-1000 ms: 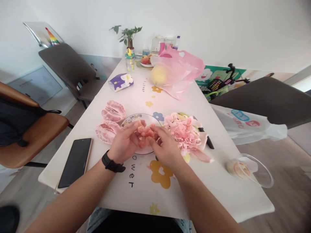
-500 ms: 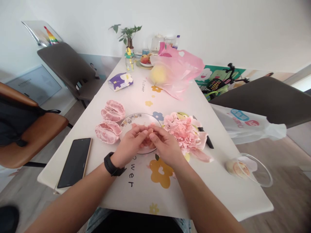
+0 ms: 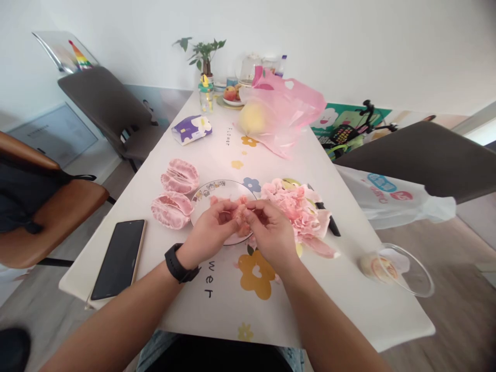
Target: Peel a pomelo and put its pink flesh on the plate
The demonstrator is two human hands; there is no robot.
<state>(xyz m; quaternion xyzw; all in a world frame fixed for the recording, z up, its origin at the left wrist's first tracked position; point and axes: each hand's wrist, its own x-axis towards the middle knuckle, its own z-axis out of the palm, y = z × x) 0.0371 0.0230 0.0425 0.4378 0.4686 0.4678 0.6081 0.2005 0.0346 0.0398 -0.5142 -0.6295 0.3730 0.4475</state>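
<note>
My left hand (image 3: 209, 232) and my right hand (image 3: 269, 230) meet above a round white plate (image 3: 225, 190) with a printed rim. Both pinch a piece of pink pomelo flesh (image 3: 242, 219), which is partly hidden by my fingers. Loose pink bits lie on the plate. Left of it rest two peeled pomelo pieces (image 3: 180, 176) (image 3: 171, 210), pink and segmented. Right of my right hand, a heap of pink pomelo membrane and peel (image 3: 298, 212) sits on the white tabletop (image 3: 220, 305). A black watch circles my left wrist.
A black phone (image 3: 119, 260) lies left of the plate. Farther back stand a pink plastic bag (image 3: 287, 106) around a yellow pomelo (image 3: 251, 118), and a purple tissue pack (image 3: 191, 129). A black handle (image 3: 330, 226) juts from the heap. A clear plastic lid (image 3: 399, 271) sits at the right edge.
My hands have risen slightly and parted a little, so more pink flesh shows between them. The view has shifted slightly.
</note>
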